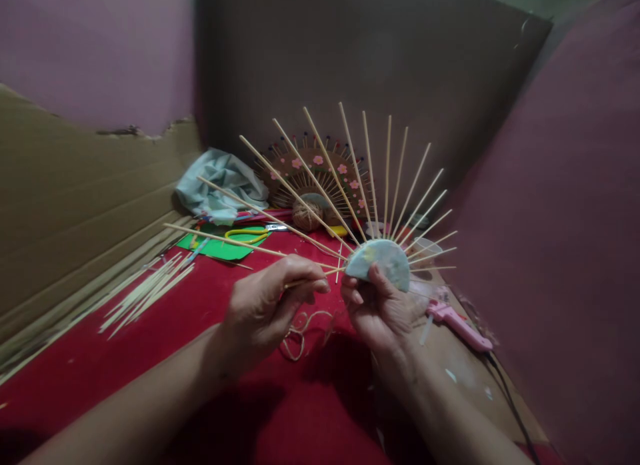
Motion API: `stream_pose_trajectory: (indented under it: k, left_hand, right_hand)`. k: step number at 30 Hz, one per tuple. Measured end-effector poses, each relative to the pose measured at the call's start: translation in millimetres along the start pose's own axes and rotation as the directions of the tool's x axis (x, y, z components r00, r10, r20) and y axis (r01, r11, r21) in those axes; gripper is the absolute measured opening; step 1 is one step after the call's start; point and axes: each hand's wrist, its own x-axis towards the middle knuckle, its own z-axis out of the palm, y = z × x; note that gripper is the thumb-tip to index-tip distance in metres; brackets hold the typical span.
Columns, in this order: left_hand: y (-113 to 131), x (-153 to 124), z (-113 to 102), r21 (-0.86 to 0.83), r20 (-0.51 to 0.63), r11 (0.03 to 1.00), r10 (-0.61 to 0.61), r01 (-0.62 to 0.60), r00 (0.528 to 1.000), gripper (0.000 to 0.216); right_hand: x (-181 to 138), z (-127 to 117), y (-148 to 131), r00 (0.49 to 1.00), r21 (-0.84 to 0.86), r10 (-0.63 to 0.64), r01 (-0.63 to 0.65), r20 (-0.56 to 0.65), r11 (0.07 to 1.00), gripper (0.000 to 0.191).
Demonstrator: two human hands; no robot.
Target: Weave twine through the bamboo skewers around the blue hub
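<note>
My right hand grips a pale blue-white half-round disc by its lower edge, thumb on the front face. Thin wooden sticks fan out from the disc's curved edge, the left ones longer than those at far right. To the left, my left hand is closed in a pinch on a thin tan strand of twine that reaches the disc's left corner. Loose loops of twine lie on the red cloth below the hands. A ball of twine sits behind the sticks.
Loose sticks lie at left on the red cloth. Yellow-handled scissors rest on a green sheet near a crumpled cloth. A flower-decorated fan piece stands behind. A corded pink glue gun lies at right.
</note>
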Motion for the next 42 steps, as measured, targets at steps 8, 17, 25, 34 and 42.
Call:
stream_pose_trajectory:
  k: [8, 17, 25, 34, 42]
  left_hand:
    - [7, 8, 3, 0.034, 0.138, 0.980, 0.190, -0.196, 0.972, 0.031]
    - [3, 3, 3, 0.116, 0.098, 0.986, 0.107, -0.119, 0.989, 0.010]
    - [-3, -1, 14, 0.327, 0.169, 0.944, -0.116, 0.055, 0.979, 0.021]
    - [-9, -11, 18, 0.380, 0.221, 0.925, -0.090, -0.001, 0.971, 0.027]
    - [-11, -10, 19, 0.377, 0.210, 0.925, -0.042, -0.041, 0.977, 0.026]
  right_hand:
    - [-2, 6, 2, 0.999, 0.021, 0.034, -0.034, -0.003, 0.999, 0.026]
    - [-3, 11, 3, 1.000, 0.002, -0.007, 0.007, 0.003, 1.000, 0.026]
    - [-1, 9, 3, 0.999, -0.017, 0.005, -0.006, -0.050, 1.000, 0.025]
    - [1, 9, 2, 0.999, -0.022, -0.030, 0.029, -0.027, 0.999, 0.024]
    - [1, 7, 2, 0.999, -0.034, -0.030, 0.029, -0.013, 0.999, 0.022]
